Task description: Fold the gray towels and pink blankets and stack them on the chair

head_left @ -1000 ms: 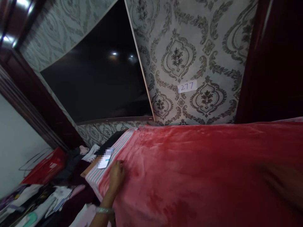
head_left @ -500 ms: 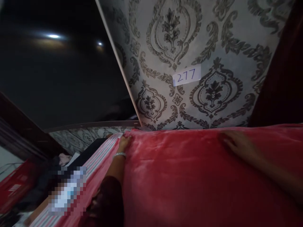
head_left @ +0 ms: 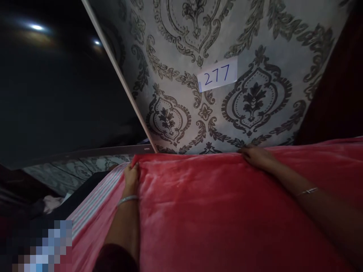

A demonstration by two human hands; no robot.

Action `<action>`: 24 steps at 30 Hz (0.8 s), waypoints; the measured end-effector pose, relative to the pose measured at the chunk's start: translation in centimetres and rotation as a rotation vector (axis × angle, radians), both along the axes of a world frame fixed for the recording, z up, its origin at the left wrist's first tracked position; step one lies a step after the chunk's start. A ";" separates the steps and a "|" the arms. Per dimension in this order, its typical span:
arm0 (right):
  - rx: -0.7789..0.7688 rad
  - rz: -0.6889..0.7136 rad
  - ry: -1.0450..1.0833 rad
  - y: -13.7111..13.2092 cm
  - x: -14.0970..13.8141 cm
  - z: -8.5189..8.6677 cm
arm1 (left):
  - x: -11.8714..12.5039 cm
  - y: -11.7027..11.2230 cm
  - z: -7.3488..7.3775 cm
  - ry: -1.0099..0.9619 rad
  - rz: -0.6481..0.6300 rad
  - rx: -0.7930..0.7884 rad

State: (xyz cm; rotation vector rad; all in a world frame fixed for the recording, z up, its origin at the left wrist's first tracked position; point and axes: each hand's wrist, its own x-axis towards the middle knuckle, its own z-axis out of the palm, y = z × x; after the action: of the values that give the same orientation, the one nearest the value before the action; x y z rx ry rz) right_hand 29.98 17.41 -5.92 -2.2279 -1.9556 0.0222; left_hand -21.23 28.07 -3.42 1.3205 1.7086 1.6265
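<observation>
A red plush blanket [head_left: 193, 211] is spread out before me, its far edge running along the patterned wall. My left hand [head_left: 132, 176], with a bracelet at the wrist, is closed on the blanket's far left corner. At the far edge, right of the middle, my right hand [head_left: 256, 156] grips the blanket with its fingertips over the border. Part of those fingers is hidden behind the cloth. Left of my left hand, a pink layer with a striped border [head_left: 98, 198] shows beside the red blanket.
A large dark glossy panel [head_left: 56, 94] with a light frame stands at the left. Wallpaper behind the blanket carries a paper label [head_left: 217, 74] with a handwritten number. Crumpled cloth [head_left: 52, 204] lies at the lower left, near a pixelated patch.
My right hand has moved left and away from me to the blanket's far edge and closed on it. My left hand stays at the corner, which looks straighter. The view has shifted.
</observation>
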 end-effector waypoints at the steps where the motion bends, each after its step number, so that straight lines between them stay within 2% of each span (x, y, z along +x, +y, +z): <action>1: 0.003 0.020 -0.011 -0.3 -0.1 0.2 | 0.0 -0.2 0.2 -0.044 -0.024 0.010; 5: 0.049 0.018 -0.045 -1.5 -0.9 1.1 | 0.4 -0.7 0.9 -0.144 -0.129 0.004; 7: 0.169 -0.055 -0.052 -1.9 -1.4 1.5 | 0.6 -0.9 1.3 -0.077 -0.164 -0.032; 9: 0.359 -0.145 -0.033 -2.3 -1.7 1.8 | 0.6 -1.0 1.7 0.136 -0.094 -0.077; 11: 0.521 -0.185 0.012 -2.4 -1.8 1.9 | 0.7 -1.1 2.2 0.355 0.051 -0.102; 13: 0.584 -0.191 0.087 -2.1 -1.5 1.6 | 0.7 -1.3 2.9 0.471 0.212 -0.091; 15: 0.566 -0.196 0.206 -1.5 -1.2 1.0 | 0.8 -1.5 3.5 0.565 0.317 -0.099; 17: 0.526 -0.195 0.336 -0.7 -0.8 0.3 | 1.2 -1.7 3.9 0.673 0.364 -0.160; 20: 0.473 -0.158 0.398 0.5 -0.4 -1.0 | 1.5 -1.8 3.9 0.712 0.342 -0.292; 24: 0.298 -0.086 0.272 0.9 -0.7 -2.0 | 1.3 -1.5 3.3 0.670 0.249 -0.368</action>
State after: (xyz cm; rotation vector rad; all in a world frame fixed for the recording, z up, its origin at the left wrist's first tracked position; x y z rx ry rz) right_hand 29.31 18.28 -7.92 -1.9959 -1.6049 0.0199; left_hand -19.90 26.57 -0.12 1.6093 2.4974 0.9368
